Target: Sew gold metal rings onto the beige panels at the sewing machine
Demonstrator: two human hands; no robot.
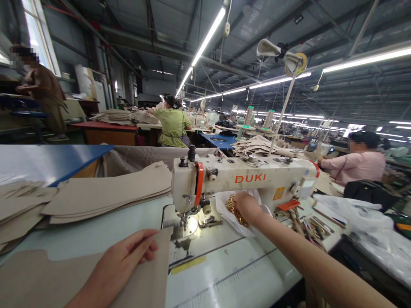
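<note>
My left hand (133, 252) lies on a flat beige panel (80, 273) in front of the sewing machine, its fingers loosely curled and closed at the panel's upper right part. That panel's corner reaches close to the needle plate (192, 226). My right hand (248, 207) reaches under the arm of the white sewing machine (224, 177), into an open white plastic bag (224, 209). Its fingers are closed down among small gold metal fittings (231, 205); the fingertips are partly hidden.
Stacked beige panels (109, 192) lie left of the machine head. On the right are a tray of tools (316, 226) and a clear plastic bag (369, 222). A ruler strip (237, 273) runs along the table. Other people (173, 122) work further off.
</note>
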